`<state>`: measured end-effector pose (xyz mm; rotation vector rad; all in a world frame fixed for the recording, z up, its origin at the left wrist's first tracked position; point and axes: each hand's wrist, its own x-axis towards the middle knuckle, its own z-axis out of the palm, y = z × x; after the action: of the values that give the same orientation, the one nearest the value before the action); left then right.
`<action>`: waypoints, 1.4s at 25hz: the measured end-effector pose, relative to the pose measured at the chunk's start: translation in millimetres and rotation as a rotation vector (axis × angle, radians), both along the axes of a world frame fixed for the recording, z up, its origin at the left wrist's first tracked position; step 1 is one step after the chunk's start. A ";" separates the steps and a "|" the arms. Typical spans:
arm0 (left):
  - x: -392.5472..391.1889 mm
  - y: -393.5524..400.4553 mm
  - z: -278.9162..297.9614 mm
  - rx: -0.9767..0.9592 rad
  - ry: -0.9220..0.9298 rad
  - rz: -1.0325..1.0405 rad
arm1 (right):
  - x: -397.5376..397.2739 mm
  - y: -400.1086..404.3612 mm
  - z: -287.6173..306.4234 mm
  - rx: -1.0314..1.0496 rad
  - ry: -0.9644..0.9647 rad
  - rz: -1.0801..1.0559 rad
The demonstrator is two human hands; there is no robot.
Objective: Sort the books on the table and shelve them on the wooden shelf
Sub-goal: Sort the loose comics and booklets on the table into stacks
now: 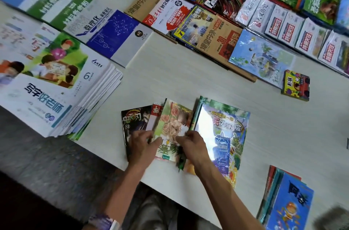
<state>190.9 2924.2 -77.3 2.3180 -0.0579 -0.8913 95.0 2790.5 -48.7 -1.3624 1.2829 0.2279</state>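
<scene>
Rose-cover book (174, 126) pinched between both hands, left hand (140, 145), right hand (192, 145)

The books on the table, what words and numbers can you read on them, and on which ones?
"鬼灭刃" and "13": dark manga book under the left hand.
"写字好老师" and "6": top workbook of the white stack.
"数理化": blue and white magazine.
"课堂内外" and "30": brown magazine.
Flower-cover book under both hands: title blurred.
Far rows: mostly too blurred.

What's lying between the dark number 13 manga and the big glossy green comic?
In the head view, a red-white book and the rose-cover book, held by both hands.
</scene>
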 end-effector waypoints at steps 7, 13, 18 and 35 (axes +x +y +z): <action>15.5 14.4 3.6 -0.167 0.254 0.297 | -4.6 8.5 0.3 -0.170 0.009 0.237; 9.3 23.3 3.2 -0.375 0.354 0.355 | 4.2 22.7 -3.3 -0.225 -0.081 0.273; 18.8 66.5 -1.0 -0.499 0.349 0.577 | 27.3 34.7 -15.0 0.004 -0.107 0.112; 6.9 32.1 31.6 -0.773 0.819 0.623 | -15.1 11.3 2.4 0.353 -0.382 -0.227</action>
<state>197.7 2956.3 -45.7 1.0469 0.5376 -1.1369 79.8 2801.8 -46.3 -0.8982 1.0076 0.0297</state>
